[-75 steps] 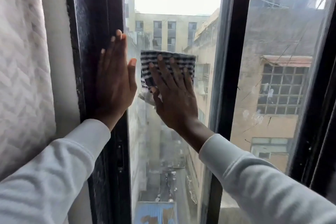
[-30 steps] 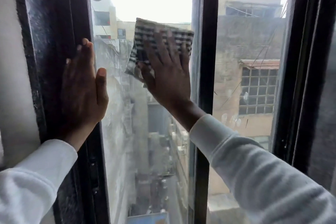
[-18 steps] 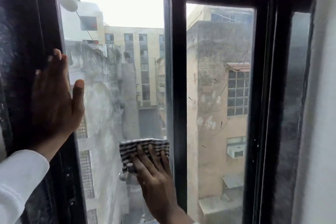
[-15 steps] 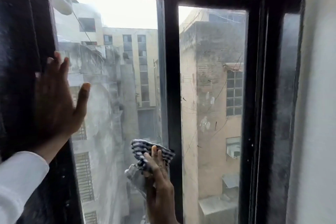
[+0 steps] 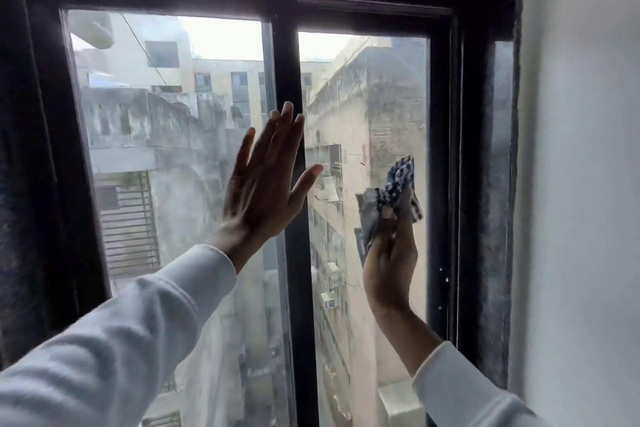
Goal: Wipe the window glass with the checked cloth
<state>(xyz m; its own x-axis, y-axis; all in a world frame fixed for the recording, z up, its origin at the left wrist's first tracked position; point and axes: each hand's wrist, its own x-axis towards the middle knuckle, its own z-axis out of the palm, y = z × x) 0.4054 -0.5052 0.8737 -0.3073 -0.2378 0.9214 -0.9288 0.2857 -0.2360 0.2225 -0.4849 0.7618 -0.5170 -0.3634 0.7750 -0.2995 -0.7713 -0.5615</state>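
A black-framed window fills the view, with a left glass pane (image 5: 166, 156) and a right glass pane (image 5: 367, 104). My left hand (image 5: 266, 180) is flat and open, fingers spread, pressed on the black middle bar (image 5: 294, 322) and the edge of the left pane. My right hand (image 5: 389, 260) holds the crumpled blue-and-white checked cloth (image 5: 394, 194) against the right pane, close to its right edge. Both arms wear white sleeves.
The thick black window frame (image 5: 481, 149) surrounds both panes. A white wall (image 5: 581, 184) stands right of the frame. Buildings and a street far below show through the glass.
My right hand carried the cloth from the left pane across the middle bar to the right pane. My left hand shifted from the left frame to the middle bar. The view turned rightward.
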